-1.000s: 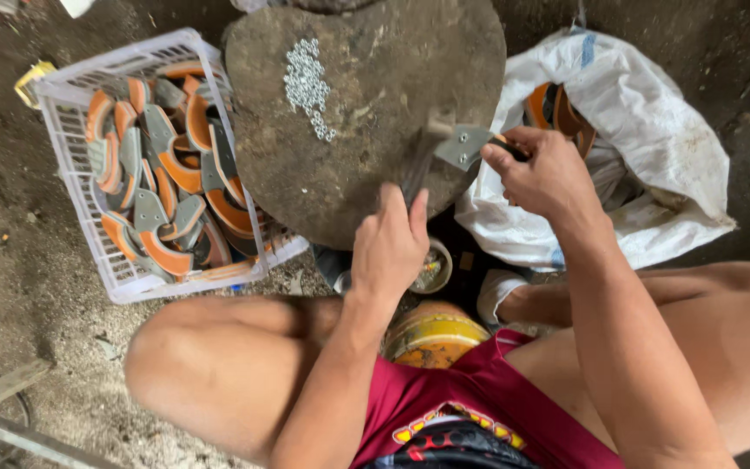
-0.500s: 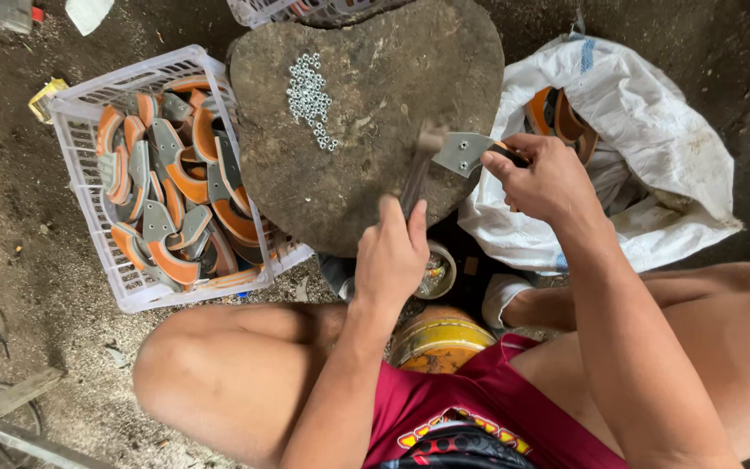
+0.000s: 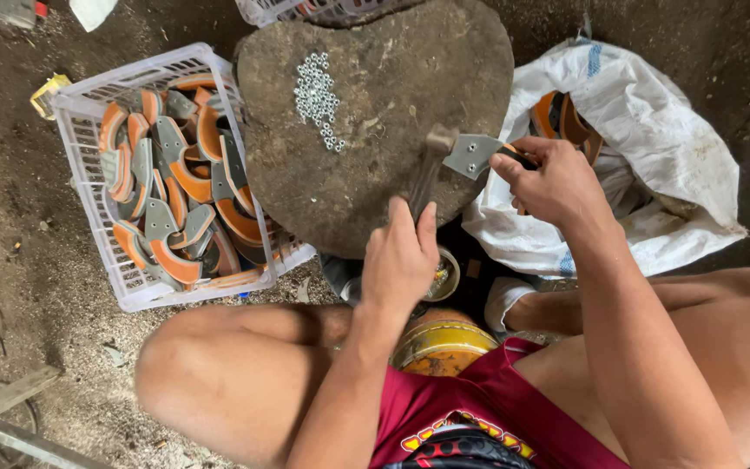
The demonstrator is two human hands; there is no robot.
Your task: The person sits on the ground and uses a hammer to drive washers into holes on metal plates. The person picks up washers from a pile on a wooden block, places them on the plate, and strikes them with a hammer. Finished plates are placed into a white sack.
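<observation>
— Where are your hands sitting?

— My left hand point(image 3: 399, 259) is gripping a hammer point(image 3: 427, 169), fingers closed round its handle, head resting on the round stone surface point(image 3: 375, 165). My right hand point(image 3: 549, 182) is pinching a grey metal plate point(image 3: 472, 155) at the surface's edge.

— Around it?

— Small rivets point(image 3: 317, 97) are lying near the plate; a white basket point(image 3: 88, 226) is sitting beside it.

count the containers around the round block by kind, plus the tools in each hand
white plastic crates: 2, one full of orange and grey curved parts, one at the top edge
white woven sack: 1
hammer in the left hand: 1
grey metal blade piece in the right hand: 1
total: 5
</observation>
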